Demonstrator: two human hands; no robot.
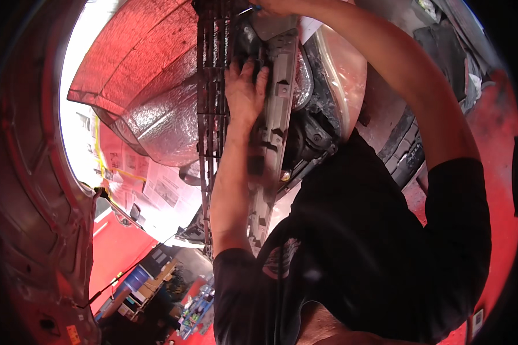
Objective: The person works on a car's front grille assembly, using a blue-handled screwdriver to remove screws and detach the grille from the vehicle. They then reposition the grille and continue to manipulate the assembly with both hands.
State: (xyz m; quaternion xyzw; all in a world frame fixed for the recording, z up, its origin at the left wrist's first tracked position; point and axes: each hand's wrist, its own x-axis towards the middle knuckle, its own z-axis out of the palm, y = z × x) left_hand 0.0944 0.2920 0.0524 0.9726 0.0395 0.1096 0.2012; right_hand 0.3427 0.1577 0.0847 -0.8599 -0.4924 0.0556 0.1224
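Note:
Fingers spread, my left hand (246,89) rests between the black slatted grille (212,86) and a pale grey slotted bar (281,95) of a car's front end. Its fingertips touch a dark part (247,40) there. At the top edge of the view, my right hand (273,6) is closed on a thin tool (255,7) with a blue handle and a metal shaft. The shaft points toward the upper end of the grille. Most of this tool is hidden by the hand and the picture's edge, so its kind is unclear.
A headlight (334,75) and a black housing (311,138) lie right of the bar. Crinkled silver sheeting (167,123) and newspaper (170,192) cover parts at left. The raised hood (34,172) stands far left, with a thin rod (126,270). Shelves hold a blue drum (135,280).

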